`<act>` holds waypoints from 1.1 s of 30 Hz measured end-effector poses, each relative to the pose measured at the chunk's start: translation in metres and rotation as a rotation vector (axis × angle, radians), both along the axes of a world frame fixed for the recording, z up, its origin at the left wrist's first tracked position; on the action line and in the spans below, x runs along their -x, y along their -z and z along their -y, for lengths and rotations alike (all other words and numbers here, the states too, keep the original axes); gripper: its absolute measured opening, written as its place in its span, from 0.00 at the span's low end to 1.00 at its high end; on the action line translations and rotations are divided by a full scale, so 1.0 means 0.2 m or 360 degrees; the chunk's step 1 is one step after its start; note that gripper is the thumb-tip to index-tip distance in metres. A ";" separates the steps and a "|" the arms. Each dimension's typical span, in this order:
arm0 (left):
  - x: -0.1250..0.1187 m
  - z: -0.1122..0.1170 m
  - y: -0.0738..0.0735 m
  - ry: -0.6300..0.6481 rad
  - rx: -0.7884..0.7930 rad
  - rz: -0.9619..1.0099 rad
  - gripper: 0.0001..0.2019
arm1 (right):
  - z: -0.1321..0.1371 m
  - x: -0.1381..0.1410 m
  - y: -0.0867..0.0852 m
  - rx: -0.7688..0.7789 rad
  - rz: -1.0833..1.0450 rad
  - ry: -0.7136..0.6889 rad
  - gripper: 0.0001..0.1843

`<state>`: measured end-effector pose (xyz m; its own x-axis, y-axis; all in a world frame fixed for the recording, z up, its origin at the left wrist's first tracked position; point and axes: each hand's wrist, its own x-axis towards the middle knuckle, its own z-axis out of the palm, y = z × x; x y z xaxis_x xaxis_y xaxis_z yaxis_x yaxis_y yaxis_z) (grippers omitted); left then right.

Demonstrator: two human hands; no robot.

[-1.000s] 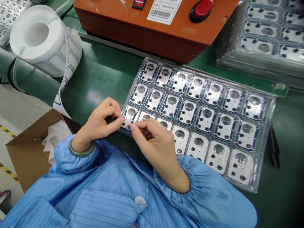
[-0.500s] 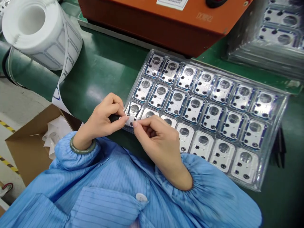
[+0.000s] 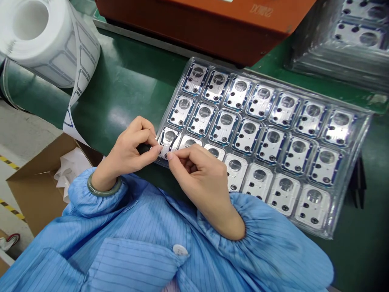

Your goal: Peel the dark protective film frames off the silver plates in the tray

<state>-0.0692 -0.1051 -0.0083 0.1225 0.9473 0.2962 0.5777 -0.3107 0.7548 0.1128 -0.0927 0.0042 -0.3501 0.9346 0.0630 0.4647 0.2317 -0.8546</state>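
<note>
Between the fingertips of my left hand [image 3: 130, 144] and my right hand [image 3: 200, 174], the lower ends of a thin dark-blue frame-shaped adhesive gasket [image 3: 174, 142] are pinched. It lies over the leftmost metal plate [image 3: 169, 135] in the row nearest me. Both hands are closed, with a small gap between their fingertips. Something dark shows under the curled fingers of my left hand; its kind is hidden. The plate sits in a clear plastic tray [image 3: 349, 170] of silvery plates. Blue borders show on plates in the two farther rows; other near-row plates look plain.
A roll of frame stickers [image 3: 57, 48] stands at left, its strip trailing toward a cardboard box [image 3: 39, 182] with crumpled white paper [image 3: 71, 170]. An orange machine [image 3: 206, 32] borders the tray's far side. Stacked trays [image 3: 331, 61] stand at far right on the green table [image 3: 130, 77].
The view has shifted slightly, so the roll and machine sit a little higher and farther left. My hands keep the same pinch over the same plate.
</note>
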 end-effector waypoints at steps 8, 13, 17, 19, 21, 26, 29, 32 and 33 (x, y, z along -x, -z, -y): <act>0.00 0.00 0.01 0.0018 -0.0027 -0.0011 0.05 | 0.00 0.00 0.00 -0.0049 -0.0014 -0.0016 0.08; 0.00 0.00 0.01 0.0016 -0.0046 -0.0024 0.05 | 0.00 0.01 -0.01 -0.0059 0.0027 -0.0024 0.08; 0.01 0.00 0.01 0.0042 -0.0064 -0.0079 0.04 | 0.00 0.00 0.00 -0.0085 0.0051 -0.0049 0.08; 0.01 0.00 0.01 0.0061 -0.0054 -0.0112 0.03 | 0.00 0.00 0.01 -0.0104 0.0051 -0.0058 0.08; 0.02 0.00 0.00 0.0077 -0.0024 -0.0145 0.03 | 0.00 -0.01 0.01 -0.0125 0.0056 -0.0069 0.08; 0.03 0.00 -0.01 0.0123 0.0015 -0.0192 0.03 | -0.01 -0.01 0.00 -0.0165 0.0085 -0.0124 0.08; 0.04 0.00 0.00 0.0145 -0.0001 -0.0189 0.03 | -0.01 -0.02 -0.01 -0.0213 0.0141 -0.0183 0.08; 0.04 0.00 0.00 0.0143 -0.0003 -0.0186 0.03 | -0.01 -0.04 -0.01 -0.0286 0.0238 -0.0252 0.08; 0.04 0.00 0.00 0.0140 0.0001 -0.0185 0.03 | -0.01 -0.04 -0.01 -0.0302 0.0269 -0.0264 0.08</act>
